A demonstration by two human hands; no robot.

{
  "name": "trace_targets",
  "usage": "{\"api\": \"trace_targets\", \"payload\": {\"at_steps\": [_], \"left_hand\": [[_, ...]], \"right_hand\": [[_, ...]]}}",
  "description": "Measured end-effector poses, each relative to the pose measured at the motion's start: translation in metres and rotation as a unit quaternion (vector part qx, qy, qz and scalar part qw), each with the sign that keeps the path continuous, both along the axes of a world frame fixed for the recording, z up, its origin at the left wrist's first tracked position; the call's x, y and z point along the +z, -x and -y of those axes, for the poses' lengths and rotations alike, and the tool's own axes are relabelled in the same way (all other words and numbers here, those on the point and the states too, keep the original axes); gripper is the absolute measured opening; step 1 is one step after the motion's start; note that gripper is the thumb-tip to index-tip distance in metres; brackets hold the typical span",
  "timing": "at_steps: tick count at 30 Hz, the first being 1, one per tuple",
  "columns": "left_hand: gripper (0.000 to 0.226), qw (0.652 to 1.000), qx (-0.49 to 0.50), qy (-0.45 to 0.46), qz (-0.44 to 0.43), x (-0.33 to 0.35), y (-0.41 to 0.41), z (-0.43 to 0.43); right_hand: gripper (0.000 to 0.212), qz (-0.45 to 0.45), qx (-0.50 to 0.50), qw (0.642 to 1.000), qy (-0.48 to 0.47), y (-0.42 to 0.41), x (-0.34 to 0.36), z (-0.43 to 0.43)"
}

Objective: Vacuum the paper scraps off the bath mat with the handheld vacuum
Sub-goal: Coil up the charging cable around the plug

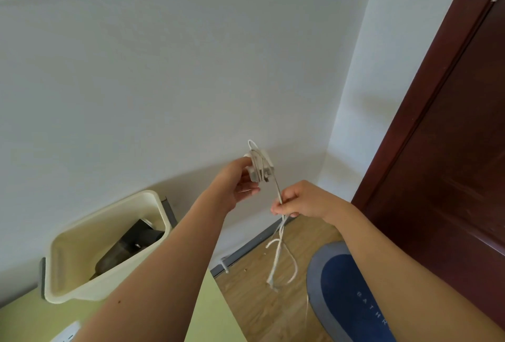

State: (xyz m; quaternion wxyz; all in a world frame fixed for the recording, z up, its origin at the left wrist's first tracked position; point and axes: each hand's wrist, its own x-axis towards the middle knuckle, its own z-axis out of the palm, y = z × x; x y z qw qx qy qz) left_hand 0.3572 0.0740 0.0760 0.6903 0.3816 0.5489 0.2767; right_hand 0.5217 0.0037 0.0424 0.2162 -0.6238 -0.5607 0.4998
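Note:
My left hand (pixel 240 183) holds a white charger block (pixel 259 165) with white cable wound round it, raised in front of the wall. My right hand (pixel 297 201) pinches the loose white cable (pixel 278 257), which hangs in loops below it over the floor. The blue and grey bath mat (pixel 341 287) lies on the wooden floor at the lower right, partly hidden by my right forearm. A dark handheld vacuum (pixel 128 248) lies inside a cream plastic bin (pixel 82 235) at the lower left. A few small scraps (pixel 246 270) dot the floor near the wall.
The bin stands on a light green surface (pixel 213 314) whose edge runs beside the floor. A white power strip (pixel 67 333) shows at the bottom left. A dark red door (pixel 451 150) fills the right side. A grey baseboard (pixel 251 246) runs along the white wall.

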Motion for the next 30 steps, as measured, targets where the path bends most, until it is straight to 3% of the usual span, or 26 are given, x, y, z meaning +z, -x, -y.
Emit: {"api": "trace_targets", "payload": {"at_steps": [4, 7, 10, 14, 16, 19, 22, 25, 27, 30], "left_hand": [[0.022, 0.991, 0.016, 0.077, 0.106, 0.010, 0.001, -0.004], [0.034, 0.981, -0.008, 0.111, 0.160, 0.013, 0.000, -0.005], [0.039, 0.977, 0.021, 0.123, 0.173, 0.008, 0.001, -0.008], [0.035, 0.986, 0.052, 0.106, 0.119, -0.004, 0.007, -0.013], [0.032, 0.988, 0.054, 0.102, 0.106, -0.009, 0.009, -0.013], [0.031, 0.987, 0.056, 0.100, 0.108, -0.009, 0.006, -0.013], [0.032, 0.987, 0.053, 0.101, 0.116, -0.007, 0.003, -0.014], [0.033, 0.985, 0.050, 0.101, 0.130, -0.003, -0.001, -0.016], [0.032, 0.982, 0.049, 0.106, 0.145, -0.001, -0.002, -0.017], [0.032, 0.975, 0.052, 0.122, 0.178, 0.003, -0.005, -0.019]], "right_hand": [[0.017, 0.021, 0.007, 1.000, 0.006, 0.003, -0.012, 0.003], [0.017, 0.032, -0.002, 0.999, 0.001, 0.005, -0.017, 0.004], [0.014, -0.011, -0.057, 0.998, 0.014, -0.002, -0.023, 0.007], [0.014, -0.026, -0.172, 0.985, -0.012, -0.012, -0.028, 0.011], [0.015, 0.018, -0.192, 0.981, -0.035, -0.014, -0.031, 0.009], [0.024, 0.175, -0.132, 0.973, -0.066, -0.015, -0.029, 0.002], [0.016, 0.299, -0.118, 0.937, -0.134, -0.010, -0.020, 0.000], [0.008, 0.389, -0.167, 0.883, -0.205, -0.002, -0.013, 0.000], [0.011, 0.397, -0.206, 0.867, -0.221, -0.001, -0.010, 0.000], [0.022, 0.287, -0.215, 0.916, -0.181, -0.003, -0.014, -0.006]]}}
